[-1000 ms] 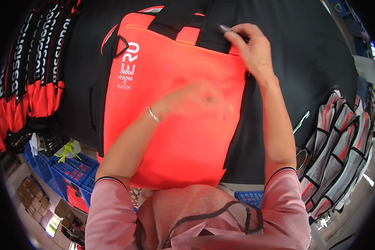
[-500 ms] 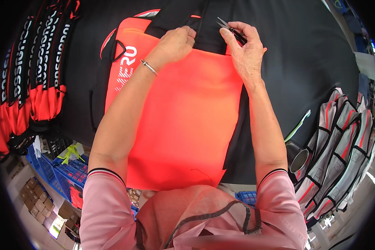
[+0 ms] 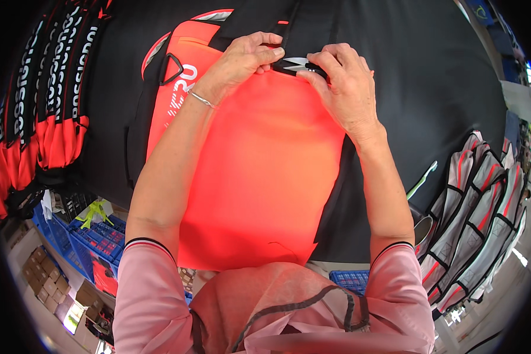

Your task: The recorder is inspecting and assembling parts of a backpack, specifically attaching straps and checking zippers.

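Note:
A bright orange bag panel (image 3: 259,171) with black parts and white lettering lies spread in front of me. My left hand (image 3: 236,66) is closed in a pinch on the black fabric at the panel's top edge. In my right hand (image 3: 349,88) is a pair of small thread snips (image 3: 299,61) with dark handles. Its blades are parted and point left, close to my left fingertips at the seam. Whether a thread lies between the blades is too small to tell. A black D-shaped ring (image 3: 171,69) sits at the panel's left edge.
Black fabric (image 3: 433,88) covers the table. Orange-and-black straps with white lettering (image 3: 59,112) hang at the left, and grey trimmed pieces (image 3: 478,218) are stacked at the right. By them are a toothbrush (image 3: 423,179) and a dark cup (image 3: 421,227). Blue crates (image 3: 94,236) stand below left.
My right hand has come down slightly, turning the snips from pointing up-left to pointing left at the seam. The left hand's fingers have shifted a little right along the edge.

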A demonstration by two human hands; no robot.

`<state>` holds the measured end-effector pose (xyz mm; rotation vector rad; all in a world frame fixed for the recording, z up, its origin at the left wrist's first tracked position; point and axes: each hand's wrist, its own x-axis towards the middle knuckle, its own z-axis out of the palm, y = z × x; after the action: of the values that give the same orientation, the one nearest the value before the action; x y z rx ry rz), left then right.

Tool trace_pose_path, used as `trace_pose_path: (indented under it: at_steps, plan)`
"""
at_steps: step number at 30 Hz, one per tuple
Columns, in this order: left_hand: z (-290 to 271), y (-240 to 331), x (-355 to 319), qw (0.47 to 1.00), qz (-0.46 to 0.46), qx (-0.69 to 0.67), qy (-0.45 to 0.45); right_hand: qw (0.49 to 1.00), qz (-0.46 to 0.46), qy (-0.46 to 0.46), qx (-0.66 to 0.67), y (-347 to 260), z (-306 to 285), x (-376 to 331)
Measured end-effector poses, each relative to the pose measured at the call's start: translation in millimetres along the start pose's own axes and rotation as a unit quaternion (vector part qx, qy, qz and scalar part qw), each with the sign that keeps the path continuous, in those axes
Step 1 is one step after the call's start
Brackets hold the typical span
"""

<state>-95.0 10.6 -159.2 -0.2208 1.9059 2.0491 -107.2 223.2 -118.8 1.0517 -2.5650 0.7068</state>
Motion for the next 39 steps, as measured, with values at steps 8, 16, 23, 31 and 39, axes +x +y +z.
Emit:
trace_pose_path:
  at_steps: [8,16,23,31,39]
  plan:
    - [-3,-6,1,1.0,-0.002,-0.019,-0.008,0.997,-0.06,-0.009,-0.056,3,0,16]
    - [-7,-8,3,0.998,0.008,-0.031,-0.049,0.99,-0.109,-0.081,-0.041,7,-4,33]
    - [-8,-8,2,0.998,0.002,-0.036,-0.053,0.989,-0.014,-0.144,0.029,11,-11,37]
    - [-6,-8,3,0.998,0.003,-0.036,-0.055,0.989,-0.047,-0.135,-0.027,11,-10,37]
    - [-7,-9,2,0.998,-0.005,-0.037,-0.054,0.985,-0.07,-0.159,-0.013,9,-9,44]
